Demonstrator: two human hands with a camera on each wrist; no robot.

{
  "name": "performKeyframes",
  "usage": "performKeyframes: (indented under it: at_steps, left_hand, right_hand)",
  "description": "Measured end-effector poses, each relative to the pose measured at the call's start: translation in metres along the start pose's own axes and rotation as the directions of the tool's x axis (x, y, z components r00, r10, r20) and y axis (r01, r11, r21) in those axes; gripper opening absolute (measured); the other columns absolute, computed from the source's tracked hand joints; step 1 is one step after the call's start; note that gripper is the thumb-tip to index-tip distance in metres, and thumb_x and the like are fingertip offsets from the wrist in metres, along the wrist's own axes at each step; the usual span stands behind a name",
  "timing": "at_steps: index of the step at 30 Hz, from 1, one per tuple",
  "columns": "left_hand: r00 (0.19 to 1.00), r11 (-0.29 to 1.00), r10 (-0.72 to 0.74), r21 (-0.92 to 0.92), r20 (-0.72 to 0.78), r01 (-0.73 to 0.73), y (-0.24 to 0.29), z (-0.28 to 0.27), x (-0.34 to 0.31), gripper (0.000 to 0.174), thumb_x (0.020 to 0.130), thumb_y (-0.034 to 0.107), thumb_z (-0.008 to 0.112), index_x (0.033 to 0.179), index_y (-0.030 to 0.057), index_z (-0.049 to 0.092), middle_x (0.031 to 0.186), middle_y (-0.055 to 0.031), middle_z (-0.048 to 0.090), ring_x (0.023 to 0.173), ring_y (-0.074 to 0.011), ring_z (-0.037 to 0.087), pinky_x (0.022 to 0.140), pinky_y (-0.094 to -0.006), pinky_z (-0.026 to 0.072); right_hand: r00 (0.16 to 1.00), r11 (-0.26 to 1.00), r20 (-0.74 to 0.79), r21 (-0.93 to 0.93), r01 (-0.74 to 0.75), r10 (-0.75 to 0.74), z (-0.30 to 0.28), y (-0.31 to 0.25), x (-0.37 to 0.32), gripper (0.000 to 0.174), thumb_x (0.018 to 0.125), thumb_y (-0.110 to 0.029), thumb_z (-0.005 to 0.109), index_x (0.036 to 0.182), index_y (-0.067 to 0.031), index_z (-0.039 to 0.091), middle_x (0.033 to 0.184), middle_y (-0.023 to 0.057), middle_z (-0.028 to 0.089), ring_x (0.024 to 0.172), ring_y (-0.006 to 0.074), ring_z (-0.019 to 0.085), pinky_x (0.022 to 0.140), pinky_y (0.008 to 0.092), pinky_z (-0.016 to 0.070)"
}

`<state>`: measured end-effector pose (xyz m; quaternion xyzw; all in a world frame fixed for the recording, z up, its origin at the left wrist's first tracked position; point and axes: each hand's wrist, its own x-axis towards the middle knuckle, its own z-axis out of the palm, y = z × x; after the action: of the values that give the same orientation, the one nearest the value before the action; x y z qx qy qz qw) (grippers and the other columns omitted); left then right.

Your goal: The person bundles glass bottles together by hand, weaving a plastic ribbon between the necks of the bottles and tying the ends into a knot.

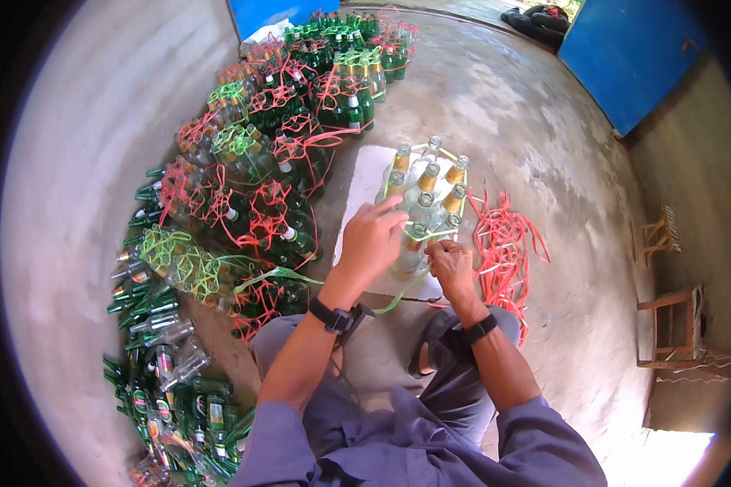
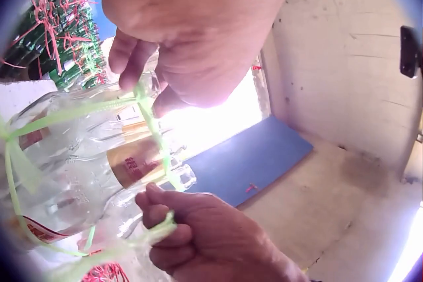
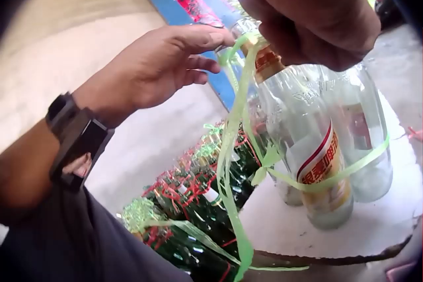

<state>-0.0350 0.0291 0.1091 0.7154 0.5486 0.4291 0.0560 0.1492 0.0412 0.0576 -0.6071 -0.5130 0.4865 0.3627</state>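
Note:
Several clear glass bottles with gold neck labels stand bunched upright before the person. A light green plastic strap circles their necks, with another band lower around the bodies. The left hand is at the near-left necks, thumb and fingers spread and touching the strap in the right wrist view. On the near right side, the right hand has curled fingers and pinches a strap end, seen in the left wrist view. A long loose strap tail hangs down beside the bottles.
The bottles stand on a white board. Red straps lie heaped to its right. Strapped bundles of bottles line the left side, with loose bottles lying nearer. A wooden stool stands by the right wall.

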Motion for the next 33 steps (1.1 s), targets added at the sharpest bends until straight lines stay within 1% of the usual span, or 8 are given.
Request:
performKeyframes:
  at_steps: [5,8,10,16,23,26,28,33]
  left_hand:
    - [0.988,0.982,0.151,0.123,-0.029,-0.146,0.024,-0.010,0.019,0.012,0.082,0.010,0.069,0.093,0.0065,0.073,0.099,-0.0081,0.072,0.084,-0.0298,0.062,0.077,-0.0405,0.0501]
    - [0.972,0.975,0.208,0.054,0.106,-0.214,0.024,0.000,0.030,0.015,0.083,0.016,0.069,0.095,0.0067,0.072,0.092,-0.0067,0.073,0.084,-0.0293,0.063,0.077,-0.0416,0.0496]
    - [0.938,0.987,0.109,0.079,0.329,-0.142,0.021,0.011,0.036,0.023,0.085,0.024,0.069,0.101,0.0072,0.072,0.089,-0.0050,0.074,0.089,-0.0280,0.065,0.077,-0.0416,0.0492]
    - [0.844,0.967,0.136,0.115,0.519,-0.227,0.022,0.026,0.040,0.038,0.088,0.031,0.065,0.118,0.0073,0.065,0.093,-0.0049,0.075,0.094,-0.0284,0.067,0.079,-0.0430,0.0497]
    - [0.776,0.982,0.060,0.104,0.628,-0.160,0.019,0.027,0.051,0.039,0.089,0.029,0.065,0.121,0.0075,0.063,0.097,-0.0059,0.074,0.097,-0.0272,0.066,0.084,-0.0399,0.0482]
    - [0.800,0.961,0.115,0.136,0.590,-0.239,0.017,0.028,0.048,0.038,0.087,0.027,0.068,0.120,0.0081,0.064,0.092,-0.0066,0.073,0.094,-0.0265,0.065,0.082,-0.0395,0.0474]
    - [0.789,0.875,0.251,0.216,0.561,-0.432,0.028,0.018,0.052,0.037,0.085,0.027,0.070,0.117,0.0089,0.064,0.086,-0.0053,0.071,0.088,-0.0255,0.062,0.079,-0.0400,0.0450]
    - [0.756,0.824,0.345,0.205,0.556,-0.527,0.029,0.013,0.062,0.033,0.085,0.033,0.070,0.108,0.0110,0.067,0.076,-0.0044,0.067,0.081,-0.0237,0.057,0.079,-0.0400,0.0400]
  right_hand:
    - [0.990,0.955,0.100,0.273,-0.120,0.096,0.005,-0.005,0.001,0.022,0.088,-0.018,0.066,0.078,0.0001,0.071,0.063,0.0005,0.056,0.048,0.0066,0.045,0.043,0.0235,0.0328]
    - [0.973,0.913,0.152,0.344,-0.219,0.176,0.004,-0.007,0.006,0.018,0.086,-0.016,0.066,0.075,-0.0019,0.068,0.062,0.0004,0.054,0.046,0.0073,0.042,0.041,0.0246,0.0302]
    - [0.954,0.881,0.176,0.373,-0.291,0.241,0.004,-0.010,0.008,0.017,0.085,-0.014,0.066,0.073,-0.0029,0.067,0.061,0.0004,0.053,0.045,0.0077,0.041,0.040,0.0254,0.0286]
    - [0.878,0.796,0.101,0.382,-0.469,0.469,0.014,-0.004,0.016,0.017,0.084,-0.012,0.065,0.069,-0.0066,0.057,0.058,0.0021,0.049,0.042,0.0119,0.040,0.038,0.0287,0.0271]
    - [0.883,0.757,0.090,0.479,-0.444,0.461,0.025,0.003,0.019,0.017,0.084,-0.013,0.068,0.071,-0.0061,0.060,0.060,0.0027,0.052,0.045,0.0130,0.044,0.039,0.0290,0.0281]
    - [0.892,0.758,0.075,0.498,-0.421,0.446,0.025,0.002,0.018,0.018,0.083,-0.014,0.070,0.071,-0.0045,0.061,0.062,0.0030,0.054,0.047,0.0129,0.045,0.040,0.0293,0.0290]
    - [0.919,0.785,0.085,0.493,-0.375,0.386,0.019,-0.011,0.010,0.018,0.083,-0.014,0.069,0.072,-0.0028,0.062,0.063,0.0037,0.055,0.048,0.0139,0.046,0.041,0.0307,0.0304]
    - [0.933,0.823,0.125,0.442,-0.357,0.337,0.017,-0.001,0.010,0.020,0.084,-0.017,0.070,0.073,-0.0013,0.065,0.064,0.0047,0.056,0.051,0.0153,0.049,0.045,0.0321,0.0343]
